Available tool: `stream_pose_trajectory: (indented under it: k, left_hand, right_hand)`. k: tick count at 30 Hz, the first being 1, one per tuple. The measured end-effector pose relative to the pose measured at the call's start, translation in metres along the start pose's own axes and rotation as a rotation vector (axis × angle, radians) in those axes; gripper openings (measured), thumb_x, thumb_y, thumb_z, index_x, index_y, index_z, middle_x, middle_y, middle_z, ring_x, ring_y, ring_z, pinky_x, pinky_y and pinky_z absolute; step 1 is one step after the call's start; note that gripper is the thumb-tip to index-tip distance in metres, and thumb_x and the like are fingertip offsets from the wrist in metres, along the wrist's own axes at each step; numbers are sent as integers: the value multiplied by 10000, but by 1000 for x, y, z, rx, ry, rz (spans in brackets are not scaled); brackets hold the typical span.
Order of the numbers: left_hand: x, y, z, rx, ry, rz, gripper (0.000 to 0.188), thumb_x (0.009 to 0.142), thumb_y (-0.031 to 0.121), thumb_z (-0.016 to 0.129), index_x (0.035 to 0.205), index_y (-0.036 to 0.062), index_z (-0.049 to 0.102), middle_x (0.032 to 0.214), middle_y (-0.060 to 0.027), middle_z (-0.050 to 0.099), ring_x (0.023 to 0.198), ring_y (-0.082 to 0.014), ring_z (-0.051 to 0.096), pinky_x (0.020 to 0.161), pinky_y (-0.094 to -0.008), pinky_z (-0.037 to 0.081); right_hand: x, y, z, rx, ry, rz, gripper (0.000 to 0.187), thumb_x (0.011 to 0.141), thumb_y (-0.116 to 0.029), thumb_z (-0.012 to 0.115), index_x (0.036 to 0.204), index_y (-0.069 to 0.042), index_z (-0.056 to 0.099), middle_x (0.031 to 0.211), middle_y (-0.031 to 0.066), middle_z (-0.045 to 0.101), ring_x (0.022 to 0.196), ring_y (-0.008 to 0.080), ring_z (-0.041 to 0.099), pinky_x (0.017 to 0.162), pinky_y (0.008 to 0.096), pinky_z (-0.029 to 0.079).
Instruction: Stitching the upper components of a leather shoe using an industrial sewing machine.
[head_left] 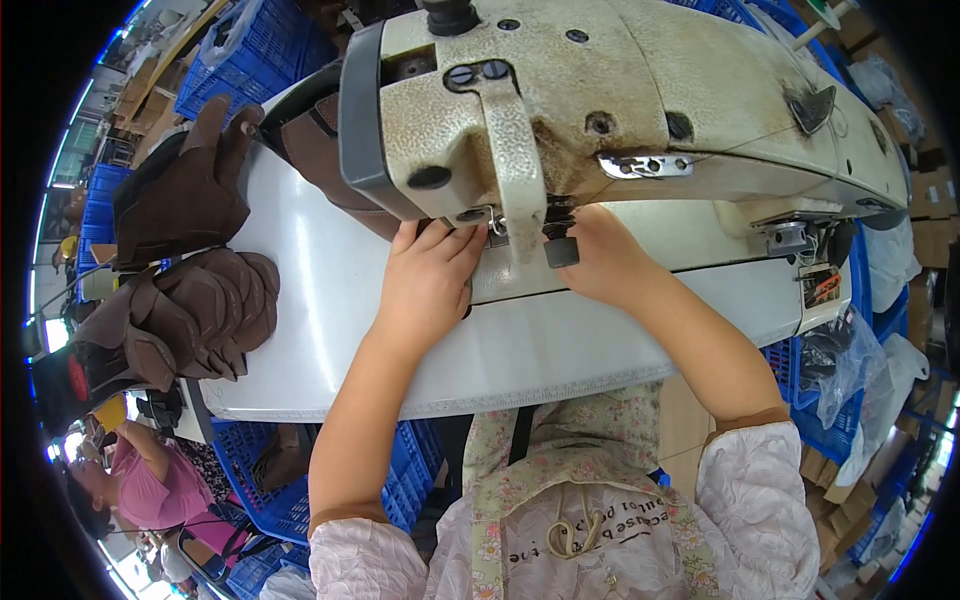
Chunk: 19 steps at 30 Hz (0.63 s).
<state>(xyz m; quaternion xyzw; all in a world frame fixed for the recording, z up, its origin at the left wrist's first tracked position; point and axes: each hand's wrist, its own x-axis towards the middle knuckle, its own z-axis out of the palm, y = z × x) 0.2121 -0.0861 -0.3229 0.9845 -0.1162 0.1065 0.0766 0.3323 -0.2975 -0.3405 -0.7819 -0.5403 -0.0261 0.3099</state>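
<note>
A pale, worn sewing machine arches over the white work table. Under its needle end lies a brown shoe upper with a dark lining, running out to the left behind the machine head. My left hand is closed at the upper's near edge, fingertips close beside the presser foot. A dark bit shows below its thumb. My right hand is on the other side of the needle area. The machine and a black knob hide its fingers, so what they touch cannot be seen.
Brown shoe parts lie stacked at the table's left, with a larger brown piece behind them. Blue crates stand around the table, some with clear plastic bags. A person in pink sits at the lower left.
</note>
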Motion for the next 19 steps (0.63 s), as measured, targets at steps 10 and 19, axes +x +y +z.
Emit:
stream_pose_trajectory:
  k: [10,19]
  left_hand:
    - [-1,-2,6,1,20,-2,568,672,25,616,1235,34,687,1238,-82,686,1207,-264,584,1108,-482,340]
    - [-2,-11,13,23,2,-2,527,694,28,614,1212,71,700,1245,-78,691,1227,-249,588,1125,-519,314]
  right_hand:
    - [1,3,3,13,49,-33,192,797,-28,626,976,4,688,956,115,620,926,298,626,837,420,514]
    - [-27,-9,-23,16,73,-87,292,860,-43,620,1147,-47,675,1171,118,672,1100,294,647,918,413,541]
